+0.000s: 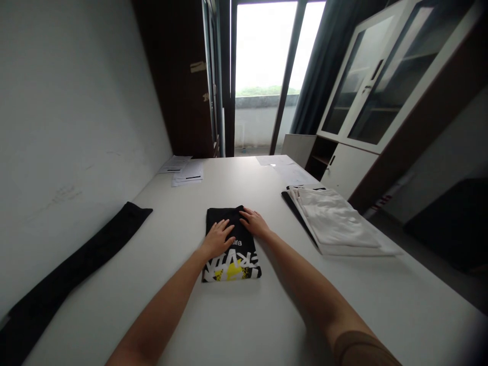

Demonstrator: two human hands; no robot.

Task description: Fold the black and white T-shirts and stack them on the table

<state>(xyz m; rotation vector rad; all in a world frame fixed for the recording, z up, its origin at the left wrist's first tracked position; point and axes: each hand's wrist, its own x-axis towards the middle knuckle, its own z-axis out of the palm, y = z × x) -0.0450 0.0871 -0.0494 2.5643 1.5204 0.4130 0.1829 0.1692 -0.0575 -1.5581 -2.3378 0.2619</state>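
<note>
A black T-shirt (232,229) with white lettering and a yellow print lies folded into a compact rectangle on the white table (183,315). Across its left part rests my left hand (218,238), palm down with the fingers spread. My right hand (253,222) lies over the shirt's upper right edge, fingers stretched out and apart. Both hands touch the cloth without gripping it. The print shows on the near half of the shirt, partly covered by my left hand.
Along the left wall lies a long black cloth (87,259). White folded garments (335,218) are stacked on the right, with black cloth beneath them. Paper sheets (188,173) lie at the far left, more sheets (292,173) at the far right. A glass-door cabinet (362,81) stands beyond the right edge.
</note>
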